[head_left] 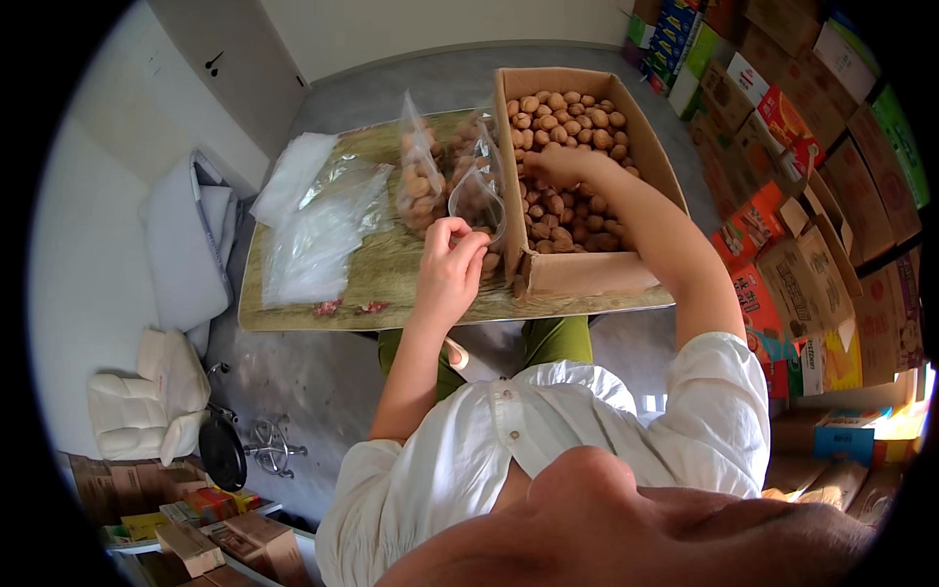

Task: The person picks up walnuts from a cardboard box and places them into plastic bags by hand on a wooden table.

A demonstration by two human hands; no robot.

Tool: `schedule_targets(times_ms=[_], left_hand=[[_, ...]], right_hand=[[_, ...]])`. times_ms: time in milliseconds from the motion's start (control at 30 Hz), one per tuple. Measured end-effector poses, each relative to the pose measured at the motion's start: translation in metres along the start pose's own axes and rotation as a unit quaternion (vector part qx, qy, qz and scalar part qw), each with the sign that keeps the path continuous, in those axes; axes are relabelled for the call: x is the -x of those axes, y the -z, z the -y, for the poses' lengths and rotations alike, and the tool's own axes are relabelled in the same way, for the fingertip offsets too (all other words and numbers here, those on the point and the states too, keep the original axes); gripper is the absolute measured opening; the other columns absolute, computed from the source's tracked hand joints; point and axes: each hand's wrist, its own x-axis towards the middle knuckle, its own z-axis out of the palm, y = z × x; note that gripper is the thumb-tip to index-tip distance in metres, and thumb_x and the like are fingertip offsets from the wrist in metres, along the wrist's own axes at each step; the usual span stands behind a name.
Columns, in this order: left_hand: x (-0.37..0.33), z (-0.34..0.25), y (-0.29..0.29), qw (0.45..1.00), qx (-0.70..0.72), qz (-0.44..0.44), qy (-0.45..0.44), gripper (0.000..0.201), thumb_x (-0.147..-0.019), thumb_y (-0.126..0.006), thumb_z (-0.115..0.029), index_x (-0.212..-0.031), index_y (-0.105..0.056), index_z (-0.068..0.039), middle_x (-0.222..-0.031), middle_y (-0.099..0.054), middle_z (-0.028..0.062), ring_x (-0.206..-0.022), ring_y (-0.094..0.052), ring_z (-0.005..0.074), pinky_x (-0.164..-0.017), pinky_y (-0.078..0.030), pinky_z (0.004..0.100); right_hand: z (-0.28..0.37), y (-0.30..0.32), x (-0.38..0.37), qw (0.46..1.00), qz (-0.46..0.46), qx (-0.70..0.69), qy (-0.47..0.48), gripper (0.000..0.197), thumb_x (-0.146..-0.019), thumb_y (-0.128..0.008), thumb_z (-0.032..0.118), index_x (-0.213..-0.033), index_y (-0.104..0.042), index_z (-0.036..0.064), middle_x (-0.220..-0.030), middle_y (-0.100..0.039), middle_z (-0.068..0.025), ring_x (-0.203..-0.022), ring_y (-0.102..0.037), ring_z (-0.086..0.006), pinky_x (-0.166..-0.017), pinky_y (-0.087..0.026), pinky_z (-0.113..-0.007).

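Observation:
My left hand point(454, 262) is closed in a pinch on the rim of a clear plastic bag point(477, 196), whose mouth gapes toward me. Walnuts show through its lower part. Just left of it stands another clear bag point(419, 186) filled with walnuts, its pointed top upright. To the right, an uncovered cardboard box point(587, 267) holds many loose walnuts point(572, 119). Inside that box, my right hand point(559, 164) is curled down onto the walnuts near the left wall; its fingertips are partly hidden.
Flat clear bags point(323, 235) lie piled on the left of the patterned table point(401, 284). Stacked cartons point(797, 279) fill the right side. A white seat point(147, 401) and a grey folded pad point(186, 245) stand at left, with shelved boxes point(245, 548) below.

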Motion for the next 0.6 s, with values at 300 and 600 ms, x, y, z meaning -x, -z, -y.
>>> schedule_targets(times_ms=[300, 600], left_hand=[[-0.002, 0.002, 0.0, 1.0, -0.014, -0.023, -0.005, 0.017, -0.081, -0.065, 0.003, -0.097, -0.064, -0.003, -0.099, -0.049, 0.0115, -0.087, -0.054, 0.0273, -0.07, -0.048, 0.0359], [0.001, 0.004, 0.002, 0.999, -0.021, -0.033, -0.004, 0.016, -0.081, -0.065, 0.003, -0.096, -0.064, -0.002, -0.1, -0.049, 0.0121, -0.084, -0.054, 0.0261, -0.074, -0.047, 0.0347]], right_hand=[[0.093, 0.071, 0.043, 0.871, -0.214, -0.365, 0.251, 0.031, -0.097, -0.057, 0.013, -0.126, -0.047, 0.0098, -0.091, -0.055, -0.0021, -0.086, -0.054, -0.0154, -0.077, -0.046, -0.032], [0.127, 0.065, 0.057, 0.911, -0.161, -0.202, 0.322, 0.027, -0.093, -0.065, 0.022, -0.112, -0.055, 0.0067, -0.094, -0.055, -0.0049, -0.073, -0.053, -0.0159, -0.067, -0.045, -0.029]])
